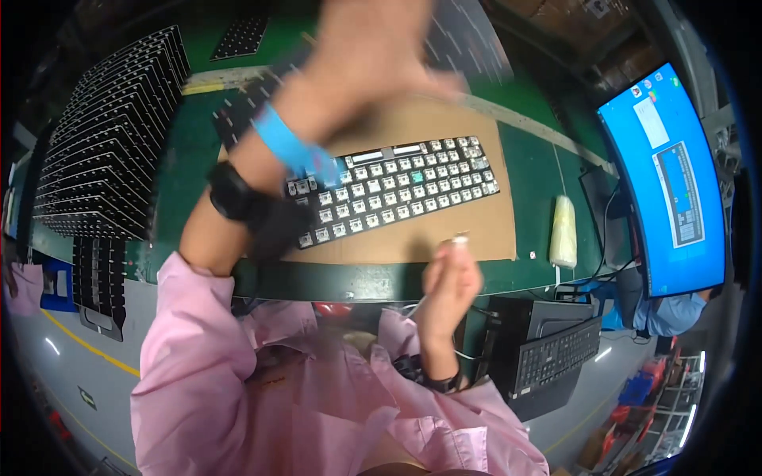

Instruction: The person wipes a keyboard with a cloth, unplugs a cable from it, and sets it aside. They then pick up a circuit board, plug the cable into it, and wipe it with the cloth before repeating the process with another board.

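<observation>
A keyboard board [389,190] with rows of white switches and one green one lies without keycaps on a brown cardboard sheet [381,247]. My left hand [373,55], smeared by motion, reaches over its far left part; a blue band and a black watch are on that wrist. A blurred black plate [468,44] shows behind the hand, and I cannot tell whether the fingers hold it. In front of the board, my right hand [451,282] is closed, pinching a small cable plug [460,238] with thumb and finger. A white cable shows near that hand, and the plug is apart from the board.
On the left stands a tall stack of black keyboard plates [111,135]. Another plate [240,37] lies at the far side. To the right are a wrapped pale roll [563,230], a lit monitor [667,182] and a black keyboard [559,357] beyond the green table's near edge.
</observation>
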Available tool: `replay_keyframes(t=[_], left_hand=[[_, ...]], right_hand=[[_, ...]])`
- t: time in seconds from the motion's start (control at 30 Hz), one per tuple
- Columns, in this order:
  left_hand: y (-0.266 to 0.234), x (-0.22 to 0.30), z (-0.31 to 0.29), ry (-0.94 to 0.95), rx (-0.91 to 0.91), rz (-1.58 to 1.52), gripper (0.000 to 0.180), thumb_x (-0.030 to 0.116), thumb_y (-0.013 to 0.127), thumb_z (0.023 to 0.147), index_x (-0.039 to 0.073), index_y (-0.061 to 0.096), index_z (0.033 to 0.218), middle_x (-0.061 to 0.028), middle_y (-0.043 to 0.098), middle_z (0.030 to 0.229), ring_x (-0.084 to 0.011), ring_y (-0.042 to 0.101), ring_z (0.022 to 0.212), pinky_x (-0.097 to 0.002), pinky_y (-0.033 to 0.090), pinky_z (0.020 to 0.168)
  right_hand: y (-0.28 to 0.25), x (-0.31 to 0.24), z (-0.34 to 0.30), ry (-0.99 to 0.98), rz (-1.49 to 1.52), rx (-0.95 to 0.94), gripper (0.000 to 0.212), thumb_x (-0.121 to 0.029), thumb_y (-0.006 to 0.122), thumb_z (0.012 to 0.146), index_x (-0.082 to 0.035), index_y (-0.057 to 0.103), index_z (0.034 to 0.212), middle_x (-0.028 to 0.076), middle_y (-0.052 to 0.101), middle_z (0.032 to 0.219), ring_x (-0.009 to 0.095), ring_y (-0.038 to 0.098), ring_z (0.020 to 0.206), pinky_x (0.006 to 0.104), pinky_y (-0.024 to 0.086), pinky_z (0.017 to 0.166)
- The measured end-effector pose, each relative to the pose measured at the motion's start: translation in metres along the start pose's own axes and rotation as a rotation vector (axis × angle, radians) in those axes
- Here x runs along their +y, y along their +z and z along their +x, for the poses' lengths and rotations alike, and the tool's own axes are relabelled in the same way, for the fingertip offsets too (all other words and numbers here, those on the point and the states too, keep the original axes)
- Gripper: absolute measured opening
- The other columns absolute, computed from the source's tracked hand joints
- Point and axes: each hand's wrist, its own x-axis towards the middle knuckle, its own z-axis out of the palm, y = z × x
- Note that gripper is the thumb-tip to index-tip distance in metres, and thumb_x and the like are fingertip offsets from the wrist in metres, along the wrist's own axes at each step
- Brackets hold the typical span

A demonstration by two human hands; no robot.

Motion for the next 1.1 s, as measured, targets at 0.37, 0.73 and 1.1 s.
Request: replay_keyframes(t=[0.37, 0.73, 1.1], left_hand=[[0.048, -0.08, 0.08, 0.763, -0.161, 0.437, 0.1, 0.02, 0.08, 0.042, 0.002, 0.037, 0.13, -0.0138, 0.046, 0.124, -0.0291, 0.042, 0.12, -0.041, 0.031, 0.105], [0.175, -0.18, 0.136, 0.986, -0.421, 0.514, 0.068, 0.005, 0.053, 0.074, 0.01, 0.027, 0.136, -0.0112, 0.035, 0.14, -0.0237, 0.032, 0.132, -0.0393, 0.025, 0.11], [0.103, -0.067, 0.114, 0.18, 0.011, 0.302, 0.075, 0.0, 0.065, 0.069, 0.007, 0.033, 0.137, -0.0167, 0.043, 0.133, -0.0295, 0.047, 0.12, -0.0391, 0.036, 0.099]], right_hand=[[-0.045, 0.026, 0.038, -0.05, -0.155, -0.023, 0.029, -0.023, 0.039, 0.099, -0.004, 0.052, 0.08, -0.004, 0.041, 0.051, 0.002, 0.034, 0.045, 0.0187, 0.025, 0.043], [-0.044, 0.026, 0.037, -0.022, -0.138, -0.103, 0.026, -0.016, 0.043, 0.097, -0.001, 0.054, 0.079, -0.002, 0.042, 0.047, 0.003, 0.038, 0.042, 0.0206, 0.029, 0.042], [-0.048, 0.028, 0.026, 0.023, -0.144, 0.0, 0.027, -0.02, 0.042, 0.097, -0.003, 0.056, 0.081, -0.005, 0.043, 0.055, 0.003, 0.037, 0.049, 0.0198, 0.026, 0.045]])
